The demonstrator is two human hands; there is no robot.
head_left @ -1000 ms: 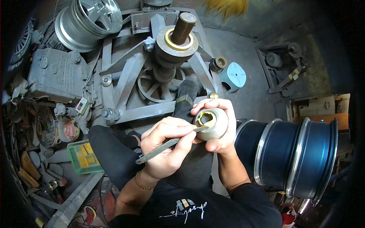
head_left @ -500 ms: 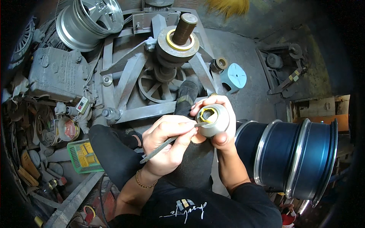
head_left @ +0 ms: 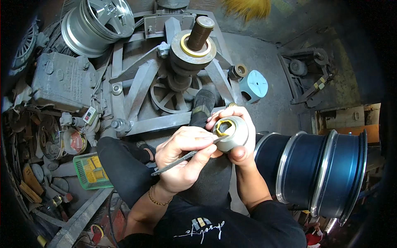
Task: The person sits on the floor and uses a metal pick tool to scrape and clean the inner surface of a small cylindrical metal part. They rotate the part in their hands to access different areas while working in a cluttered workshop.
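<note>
Cupped in my right hand [head_left: 244,154] is a grey, rounded, cone-like part [head_left: 236,141], its opening facing up and toward the left. A yellow edge lines that opening, which looks hexagonal. My left hand [head_left: 181,159] pinches a thin, flat, dark grey metal strip [head_left: 170,166] between thumb and fingers. The strip's tip meets the near left rim of the opening, and its other end sticks out past my palm. Both hands are above my knee, close together. Most of my right fingers are hidden behind the part.
Ahead stands a steel frame [head_left: 159,123] with a threaded shaft [head_left: 200,34]. Blue wheel rims [head_left: 306,169] are at right; a silver rim [head_left: 84,31] lies far left. A light blue stool [head_left: 253,84] stands beyond my hands. At left is a green basket [head_left: 80,175] holding yellow pieces.
The grey part has turned slightly in my right hand, so its opening shows more clearly. The strip has shifted slightly along the rim with my left hand.
</note>
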